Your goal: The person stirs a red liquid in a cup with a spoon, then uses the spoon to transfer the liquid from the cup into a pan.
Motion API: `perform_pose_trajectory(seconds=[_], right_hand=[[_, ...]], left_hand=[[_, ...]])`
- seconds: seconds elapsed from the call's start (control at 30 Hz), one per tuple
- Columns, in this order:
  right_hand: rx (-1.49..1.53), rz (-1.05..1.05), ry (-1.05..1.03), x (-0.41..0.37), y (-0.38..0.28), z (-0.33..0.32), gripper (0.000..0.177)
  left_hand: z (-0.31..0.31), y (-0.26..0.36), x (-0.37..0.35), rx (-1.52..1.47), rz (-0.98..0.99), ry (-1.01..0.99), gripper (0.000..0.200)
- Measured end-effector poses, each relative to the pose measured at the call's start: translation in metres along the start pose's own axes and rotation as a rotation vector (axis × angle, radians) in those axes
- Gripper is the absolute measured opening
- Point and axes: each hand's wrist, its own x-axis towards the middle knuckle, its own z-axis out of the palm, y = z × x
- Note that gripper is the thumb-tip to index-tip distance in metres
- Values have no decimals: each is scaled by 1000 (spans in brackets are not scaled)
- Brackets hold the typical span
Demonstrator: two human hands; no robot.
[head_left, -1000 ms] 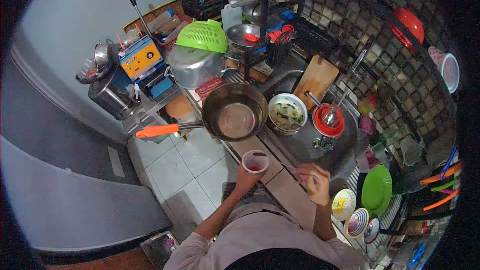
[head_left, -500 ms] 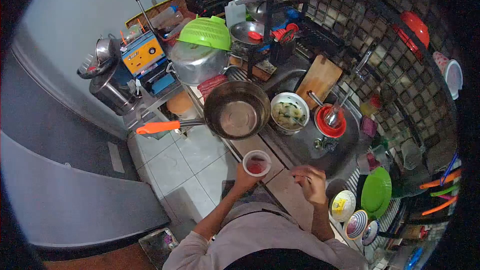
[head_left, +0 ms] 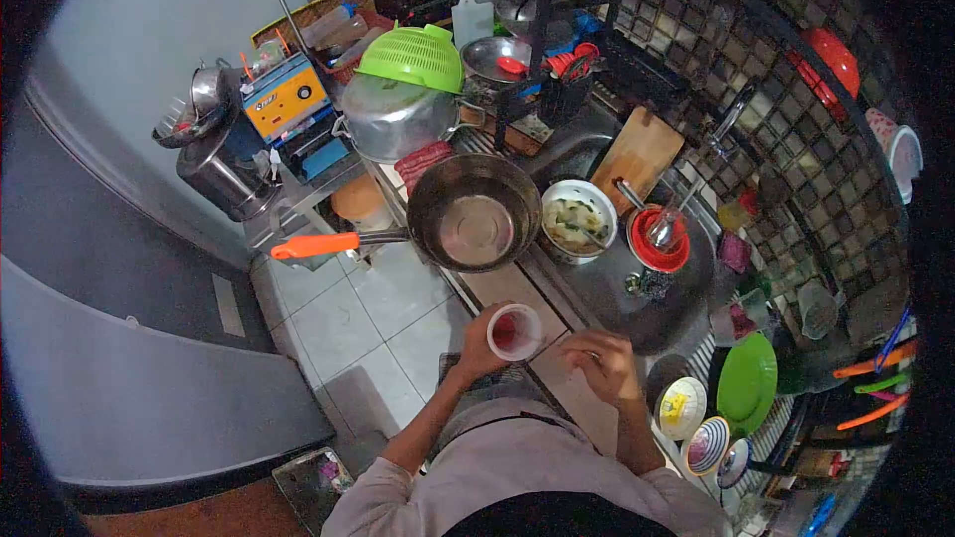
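My left hand [head_left: 482, 346] is wrapped round a small whitish plastic cup [head_left: 534, 335], tilted so that red contents show inside. Just to its right, my right hand [head_left: 605, 366] hovers over the counter with its fingers bent and drawn together. Whatever it may hold is too small or hidden to make out. Beyond the cup, a dark frying pan [head_left: 475, 211] with an orange handle rests at the counter's edge. Beside the pan stands a white bowl [head_left: 577, 221] of pale food with green bits and a utensil in it.
The sink [head_left: 657, 323] holds a red bowl [head_left: 668, 251] with a glass in it and a wooden cutting board [head_left: 637, 161]. Several small bowls and a green plate [head_left: 747, 384] stand on the rack at right. A large pot [head_left: 400, 122] carries a green colander [head_left: 410, 58].
The cup in my left hand has turned and shifted slightly right. My right hand has moved a little left towards it, its fingers more bent.
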Motion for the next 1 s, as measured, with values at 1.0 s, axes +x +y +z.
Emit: perform_pose_trajectory(seconds=[1.0], right_hand=[[-118, 175, -254, 14, -21, 56, 20]], left_hand=[[-14, -11, -56, -54, -306, 67, 56]])
